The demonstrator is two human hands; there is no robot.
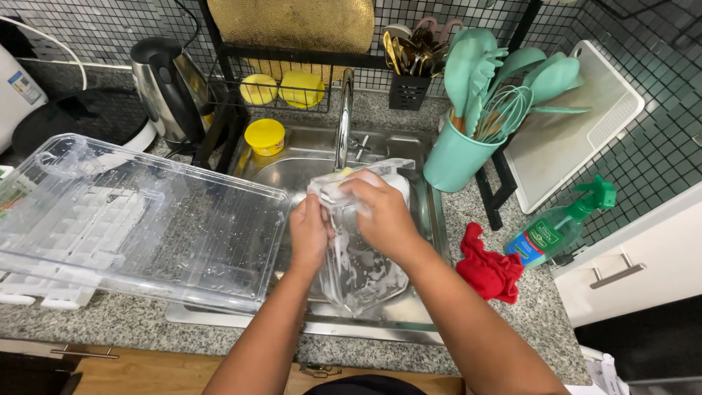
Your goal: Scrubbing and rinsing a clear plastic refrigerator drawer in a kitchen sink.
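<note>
Both my forearms reach out over the speckled grey granite desk (110,322) toward the steel sink (292,168). My left hand (310,232) is clamped around the near edge of a clear plastic soapy container (358,274), which I hold upright over the sink basin. My right hand (382,212) is closed around a yellow-and-white sponge (344,175) at the container's top rim, pressing it against the plastic. To scrub well, I judge I should keep the left grip firm, since the suds make the plastic slippery, and work the sponge into the corners. Left of the sink, a large clear plastic tray (146,219) rests tilted on the desk. To the right lie a red cloth (488,269) and a green spray bottle (559,228). Farther back stands a teal utensil holder (457,157).
</note>
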